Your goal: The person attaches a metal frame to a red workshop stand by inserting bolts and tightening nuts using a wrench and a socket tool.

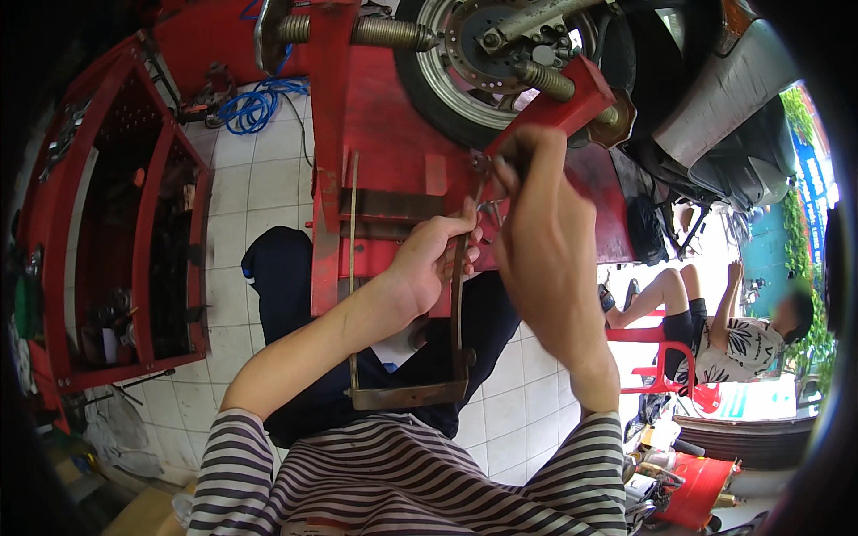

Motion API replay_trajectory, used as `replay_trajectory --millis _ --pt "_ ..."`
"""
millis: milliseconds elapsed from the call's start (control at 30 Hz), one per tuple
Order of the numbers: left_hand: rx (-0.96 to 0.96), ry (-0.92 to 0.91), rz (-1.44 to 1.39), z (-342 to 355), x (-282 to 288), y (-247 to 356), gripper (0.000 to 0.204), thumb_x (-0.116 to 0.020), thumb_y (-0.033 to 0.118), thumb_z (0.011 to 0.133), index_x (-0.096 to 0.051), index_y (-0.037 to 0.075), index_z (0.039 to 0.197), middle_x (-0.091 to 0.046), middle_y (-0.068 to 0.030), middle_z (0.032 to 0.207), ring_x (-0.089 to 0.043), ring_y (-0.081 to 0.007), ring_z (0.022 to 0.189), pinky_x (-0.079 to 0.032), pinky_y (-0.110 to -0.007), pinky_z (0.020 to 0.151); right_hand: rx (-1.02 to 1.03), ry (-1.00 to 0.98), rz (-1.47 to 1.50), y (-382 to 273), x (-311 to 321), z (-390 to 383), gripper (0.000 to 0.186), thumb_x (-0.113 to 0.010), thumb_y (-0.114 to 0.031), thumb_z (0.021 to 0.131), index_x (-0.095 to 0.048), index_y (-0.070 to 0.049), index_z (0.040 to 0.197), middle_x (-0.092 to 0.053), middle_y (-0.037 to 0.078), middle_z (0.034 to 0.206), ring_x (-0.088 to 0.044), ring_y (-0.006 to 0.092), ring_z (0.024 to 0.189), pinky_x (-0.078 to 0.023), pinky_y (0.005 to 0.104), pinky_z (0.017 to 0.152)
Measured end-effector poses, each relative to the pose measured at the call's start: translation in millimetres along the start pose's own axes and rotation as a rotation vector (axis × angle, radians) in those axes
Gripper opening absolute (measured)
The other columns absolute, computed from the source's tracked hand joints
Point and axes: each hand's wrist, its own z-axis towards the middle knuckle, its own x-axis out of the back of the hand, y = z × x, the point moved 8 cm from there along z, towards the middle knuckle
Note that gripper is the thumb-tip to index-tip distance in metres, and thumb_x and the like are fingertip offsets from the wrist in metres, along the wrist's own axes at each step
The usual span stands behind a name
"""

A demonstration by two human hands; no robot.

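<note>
Metal bracket held against red lift, frame centre.
Bracket: rusty U-shaped strap, bottom bar at lower centre; looks stiff, fairly heavy, rough-edged; best gripped on a side bar. Left hand closed round its right bar. Right hand pinched on a small tool, unclear. Beyond: lift, wheel at top; cabinet at left.

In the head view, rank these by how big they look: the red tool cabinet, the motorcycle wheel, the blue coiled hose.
1. Red tool cabinet, largest.
2. Motorcycle wheel, partly cut off by the frame edge, so its rank against the cabinet is unsure.
3. Blue coiled hose, clearly smallest.
</note>
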Motion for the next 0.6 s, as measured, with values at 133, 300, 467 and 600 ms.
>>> replay_trajectory --millis 133,300,467,600 --pt "-0.048 -0.05 -0.014 -8.0 -4.0 2.3 0.014 -0.058 0.023 0.093 -0.06 0.011 0.1 -0.059 0.0004 0.09 -0.055 -0.0115 0.081 -0.044 -0.028 0.073 0.018 0.011 -0.054 -3.9 -15.8 -34.6 0.034 -0.056 0.015 0.08 -0.039 0.002 0.107 -0.056 0.021 0.085 -0.061 0.0413 0.073 -0.049 0.0445 0.061" --pt "-0.083 -0.059 0.058 -22.5 -15.3 11.7 0.026 -0.053 0.023 0.094 -0.058 0.007 0.113 -0.059 -0.0048 0.112 -0.056 -0.0154 0.107 -0.043 -0.031 0.095 0.203 0.123 -0.053 -0.5 -30.7 -59.7 0.039 -0.06 0.007 0.07 -0.048 0.002 0.106 -0.054 0.013 0.087 -0.055 0.0276 0.067 -0.044 0.0367 0.06" --pt "-0.06 -0.001 0.048 -20.7 -11.1 12.4 0.02 -0.055 0.02 0.094 -0.056 0.008 0.11 -0.057 -0.0012 0.098 -0.056 -0.013 0.095 -0.044 -0.029 0.087 0.262 0.042 -0.106 -1.0 -41.9 -69.8 0.038 -0.061 0.0 0.067 -0.056 0.002 0.105 -0.053 0.01 0.087 -0.055 0.0219 0.073 -0.043 0.0326 0.062" --pt "-0.068 -0.133 0.035 -4.2 -2.8 7.6 0.016 -0.056 0.021 0.095 -0.055 0.009 0.106 -0.055 0.0008 0.09 -0.054 -0.0119 0.086 -0.044 -0.028 0.081 0.203 -0.046 -0.019 3.4 -52.5 -75.7 0.033 -0.058 0.006 0.074 -0.052 0.001 0.106 -0.056 0.013 0.093 -0.057 0.0296 0.078 -0.046 0.0386 0.07"
